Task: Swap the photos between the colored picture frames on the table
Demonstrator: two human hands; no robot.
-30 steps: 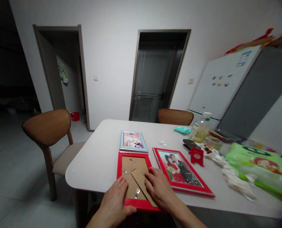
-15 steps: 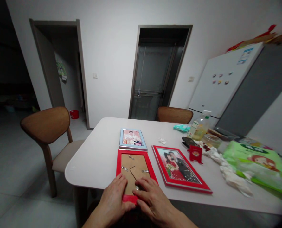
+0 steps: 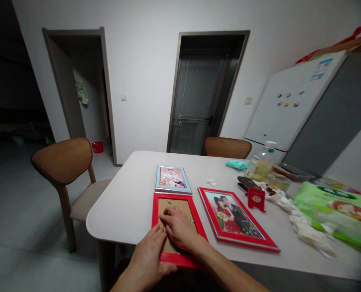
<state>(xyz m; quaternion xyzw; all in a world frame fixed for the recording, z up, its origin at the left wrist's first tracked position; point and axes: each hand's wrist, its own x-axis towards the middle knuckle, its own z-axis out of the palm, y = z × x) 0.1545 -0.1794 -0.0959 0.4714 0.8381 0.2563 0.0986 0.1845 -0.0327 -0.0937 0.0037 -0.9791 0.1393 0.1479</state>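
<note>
A red picture frame lies face down at the table's near edge, its brown backing board showing. My left hand grips the frame's near left corner, thumb along the front rim and fingers over the left side. Across the board reaches my right hand, its fingers bunched on the metal clip at the left side, which they mostly cover. A metal clip at the far side and another clip at the right side stay visible.
A blue picture frame lies just beyond, and another red frame with a couple's photo lies to the right. Further right are a red stand, a dark phone, a bottle, crumpled tissue and a green tissue pack.
My right hand has moved from the clip at the near side up and left to the left clip. My left hand keeps its hold on the frame's corner. The view has shifted slightly.
</note>
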